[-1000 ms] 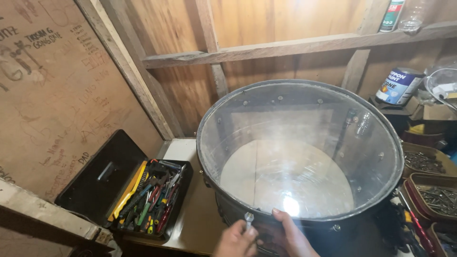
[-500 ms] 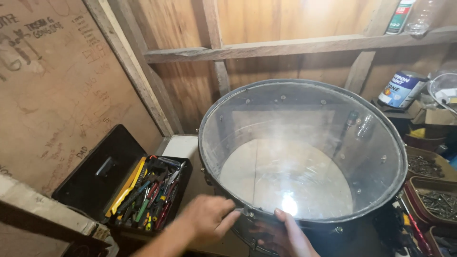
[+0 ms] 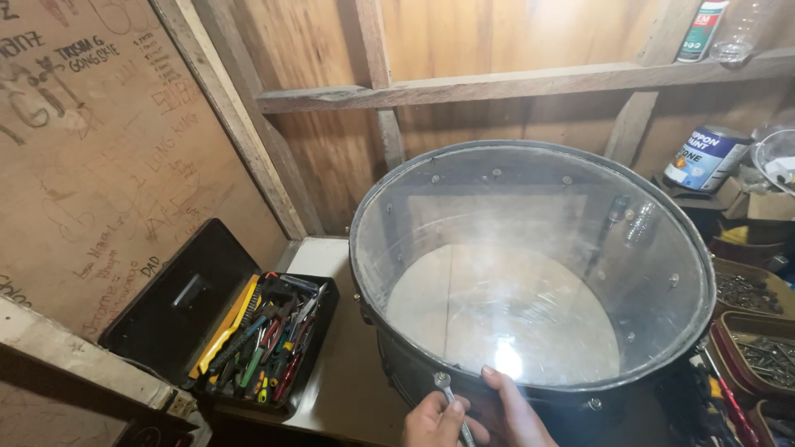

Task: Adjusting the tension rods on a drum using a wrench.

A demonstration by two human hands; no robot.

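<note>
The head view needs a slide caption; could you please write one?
Left hand holds a small wrench at the drum rim, right hand alongside.

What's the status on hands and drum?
Left hand grips wrench at drum rim. Right hand touches the near rim. Open toolbox sits left, clear of both.

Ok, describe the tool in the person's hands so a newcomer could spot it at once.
Find the big drum with the clear head on the table; at its near rim are the left hand and right hand. Between them is a small metal wrench, silvery with a ring end, unlike the coloured-handled tools in the black toolbox.
</note>
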